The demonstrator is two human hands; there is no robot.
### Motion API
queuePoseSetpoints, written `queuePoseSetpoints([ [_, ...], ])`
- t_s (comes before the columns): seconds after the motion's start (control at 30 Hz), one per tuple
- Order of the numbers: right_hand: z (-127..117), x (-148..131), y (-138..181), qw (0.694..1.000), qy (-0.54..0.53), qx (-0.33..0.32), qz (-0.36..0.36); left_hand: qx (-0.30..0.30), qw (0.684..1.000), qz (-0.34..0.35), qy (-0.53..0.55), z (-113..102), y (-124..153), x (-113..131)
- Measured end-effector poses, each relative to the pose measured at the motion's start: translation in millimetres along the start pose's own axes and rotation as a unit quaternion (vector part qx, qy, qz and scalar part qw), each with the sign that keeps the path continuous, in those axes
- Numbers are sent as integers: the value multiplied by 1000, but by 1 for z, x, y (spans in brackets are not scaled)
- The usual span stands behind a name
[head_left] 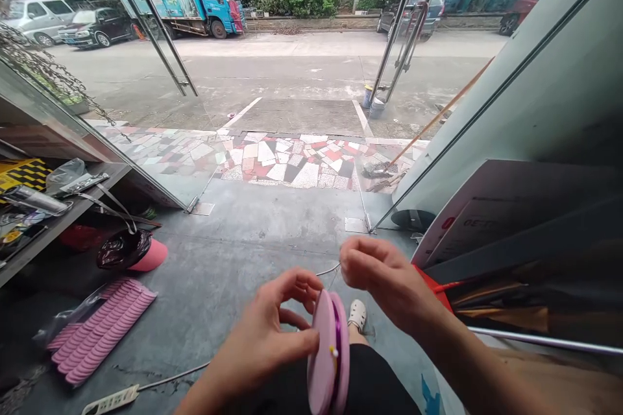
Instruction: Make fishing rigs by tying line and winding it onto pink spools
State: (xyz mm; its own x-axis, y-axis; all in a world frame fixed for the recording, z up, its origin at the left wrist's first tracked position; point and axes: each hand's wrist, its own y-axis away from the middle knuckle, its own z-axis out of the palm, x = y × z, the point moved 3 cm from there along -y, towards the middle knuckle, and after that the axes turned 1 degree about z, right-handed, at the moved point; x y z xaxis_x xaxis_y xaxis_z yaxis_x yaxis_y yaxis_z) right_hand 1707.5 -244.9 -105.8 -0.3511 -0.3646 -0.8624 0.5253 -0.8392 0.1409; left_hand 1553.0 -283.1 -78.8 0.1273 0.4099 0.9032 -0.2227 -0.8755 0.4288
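A pink spool [321,356] stands on edge above my lap, its two round discs parted by a groove wound with shiny purple line. A small white and yellow piece [333,351] sits at the disc's side. My left hand [272,324] curls around the near disc from the left, thumb on its face and fingertips at its upper rim. Up and to the right, apart from the spool, my right hand [374,266] is closed with the fingers pressed together. Whatever it pinches is too fine to make out.
Bundled pink spools [104,331] lie in plastic on the floor at left, near a pink bin [150,256] with a black bag. A power strip [111,401] trails a cable. Shelving [114,175] flanks the left; boards [487,207] lean at right. Glass doors [163,45] stand open ahead.
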Motion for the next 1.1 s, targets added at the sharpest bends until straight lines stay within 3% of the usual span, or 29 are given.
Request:
queuePoseSetpoints([
  [0.07,9,-14,17,994,92,-38,-50,88,995,37,-9,-6,-5,-2],
  [0.13,17,2,32,984,120,-133,-22,171,980,76,64,-12,-6,-5],
  [0.17,15,16,33,984,103,-146,14,184,974,83,107,-12,-6,-6],
  [0.23,6,44,23,983,39,-136,120,147,973,60,164,-8,-5,-6],
  [0.3,-6,49,5,983,-13,-77,166,60,983,15,172,0,-3,-2],
  [0.37,-12,27,-9,993,-1,-42,114,2,992,-9,122,8,-2,2],
  [0.4,-12,10,-11,996,36,-43,68,4,997,-4,80,9,-3,3],
  [0.5,-5,-28,6,980,175,-92,-29,96,993,46,-47,11,-10,4],
  [0.57,-8,-33,25,968,219,-107,-54,183,976,80,-81,13,-17,2],
  [0.67,-28,-19,39,968,222,-98,-57,290,950,115,-24,19,-30,-2],
  [0.73,-44,-4,34,973,192,-122,-24,314,938,128,66,27,-38,1],
  [0.83,-67,13,11,976,80,-177,97,282,932,108,202,44,-46,12],
  [0.93,-78,13,-22,956,-37,-219,193,176,949,34,260,66,-44,25],
  [1.0,-74,0,-42,946,-66,-249,195,123,968,4,217,75,-36,28],
  [1.03,-68,-9,-49,945,-66,-265,182,127,978,-4,165,77,-31,28],
  [1.1,-53,-27,-55,942,-52,-295,149,205,978,-21,33,72,-17,20],
])
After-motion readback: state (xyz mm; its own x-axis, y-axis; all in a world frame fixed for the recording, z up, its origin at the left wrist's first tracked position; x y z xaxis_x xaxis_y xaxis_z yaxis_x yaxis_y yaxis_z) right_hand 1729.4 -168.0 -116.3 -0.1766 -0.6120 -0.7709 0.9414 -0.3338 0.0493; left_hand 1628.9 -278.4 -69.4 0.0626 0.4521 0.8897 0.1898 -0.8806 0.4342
